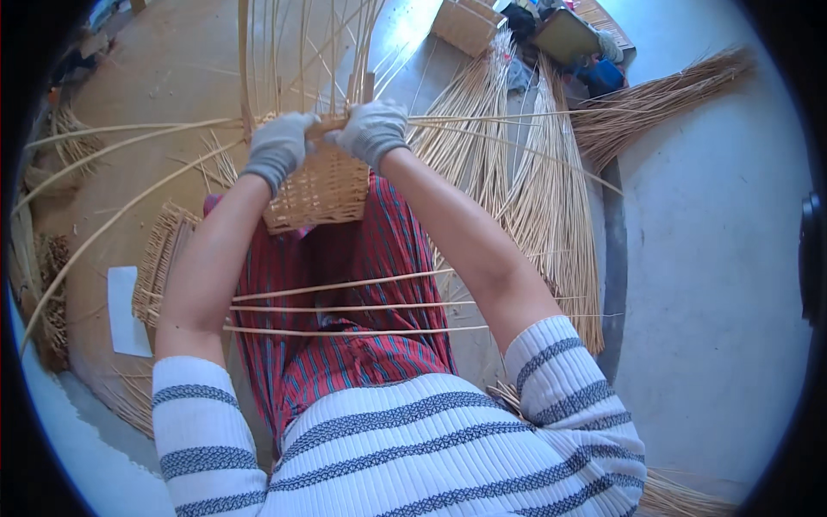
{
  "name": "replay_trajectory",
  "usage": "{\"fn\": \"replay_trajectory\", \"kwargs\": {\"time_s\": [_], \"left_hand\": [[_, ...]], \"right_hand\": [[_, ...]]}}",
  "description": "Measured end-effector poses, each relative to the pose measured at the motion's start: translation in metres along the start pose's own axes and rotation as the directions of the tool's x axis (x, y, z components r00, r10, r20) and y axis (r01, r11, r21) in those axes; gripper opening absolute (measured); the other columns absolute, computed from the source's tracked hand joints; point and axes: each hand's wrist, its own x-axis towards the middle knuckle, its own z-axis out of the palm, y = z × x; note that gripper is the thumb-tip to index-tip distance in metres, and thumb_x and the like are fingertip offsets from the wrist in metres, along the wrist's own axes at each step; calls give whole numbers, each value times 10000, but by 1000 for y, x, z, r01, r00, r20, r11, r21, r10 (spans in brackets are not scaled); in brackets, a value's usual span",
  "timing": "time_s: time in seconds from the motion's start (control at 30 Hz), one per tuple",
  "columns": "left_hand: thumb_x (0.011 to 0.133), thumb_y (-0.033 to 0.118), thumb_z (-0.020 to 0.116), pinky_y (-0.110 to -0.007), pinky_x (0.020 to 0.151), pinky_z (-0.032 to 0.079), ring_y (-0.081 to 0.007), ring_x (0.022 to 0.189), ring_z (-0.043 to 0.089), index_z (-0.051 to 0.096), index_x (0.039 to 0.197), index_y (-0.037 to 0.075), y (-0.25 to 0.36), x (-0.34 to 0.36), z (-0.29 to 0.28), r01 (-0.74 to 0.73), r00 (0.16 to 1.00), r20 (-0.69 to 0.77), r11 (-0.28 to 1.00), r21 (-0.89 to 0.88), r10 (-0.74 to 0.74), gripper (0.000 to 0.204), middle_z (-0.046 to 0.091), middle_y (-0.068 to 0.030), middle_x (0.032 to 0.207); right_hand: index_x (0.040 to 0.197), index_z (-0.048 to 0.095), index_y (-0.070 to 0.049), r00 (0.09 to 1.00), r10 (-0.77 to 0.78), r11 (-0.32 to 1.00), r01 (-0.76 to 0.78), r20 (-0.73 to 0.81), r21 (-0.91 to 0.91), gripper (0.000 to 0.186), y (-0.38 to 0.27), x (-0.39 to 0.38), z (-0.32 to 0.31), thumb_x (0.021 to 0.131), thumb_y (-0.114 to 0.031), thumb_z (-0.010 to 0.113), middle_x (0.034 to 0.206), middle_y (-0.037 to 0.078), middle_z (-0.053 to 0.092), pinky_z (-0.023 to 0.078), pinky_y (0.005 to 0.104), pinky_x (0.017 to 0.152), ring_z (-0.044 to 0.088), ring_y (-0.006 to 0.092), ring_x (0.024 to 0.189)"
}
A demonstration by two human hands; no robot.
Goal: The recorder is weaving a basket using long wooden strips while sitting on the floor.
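Note:
A half-woven basket (319,189) of pale cane rests between my knees, its close weave facing me. Long unwoven canes (301,52) rise from it and fan out to both sides. My left hand (280,148), in a grey-white glove, is closed on the basket's upper left edge. At the upper right edge my right hand (376,131), gloved alike, has its fingers bent over the rim. A flat wooden-looking strip (326,127) spans the gap between both hands. My fingertips are partly hidden behind the weave.
Large bundles of loose canes (551,198) lie to my right, with a darker bundle (663,99) beyond. Another woven piece (159,258) and a white sheet (129,312) are at my left. A box-like basket (467,26) stands far off. Several long canes cross my lap.

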Motion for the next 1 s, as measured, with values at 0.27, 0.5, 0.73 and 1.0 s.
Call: {"fn": "replay_trajectory", "kwargs": {"time_s": [0.27,0.5,0.73,1.0], "left_hand": [[817,270,724,-455,945,499,-349,1114,632,580,1329,219,-21,11,22,-40,999,-29,999,-6,40,535,660,-145,1204],[869,248,668,-530,1114,307,-338,1214,572,426,1482,225,19,-12,-2,-23,999,43,995,100,19,660,620,-183,1251],[840,162,649,-463,999,437,-344,1166,598,536,1342,181,6,3,9,-37,999,32,996,87,34,515,646,-166,1193],[825,122,620,-507,1101,344,-357,1228,554,528,1370,169,10,-5,-13,-49,998,47,997,57,47,555,633,-184,1222]], "right_hand": [[1071,751,-108,995,-14,993,25,-97,117,691,-4,-21,-8,687,-683,729,1045,160,712,430,465,914,634,314,1033],[1429,512,-79,827,-344,937,333,-445,-104,934,10,-31,16,696,-616,727,1548,154,387,105,558,1217,231,359,1494],[1140,671,-57,874,-378,925,371,-305,-84,735,9,-1,26,685,-633,709,1182,142,640,174,576,1190,482,314,1305],[1194,643,-54,872,-387,922,360,-300,-143,678,6,-6,21,730,-543,713,1187,144,643,212,544,1184,575,294,1172]]}}
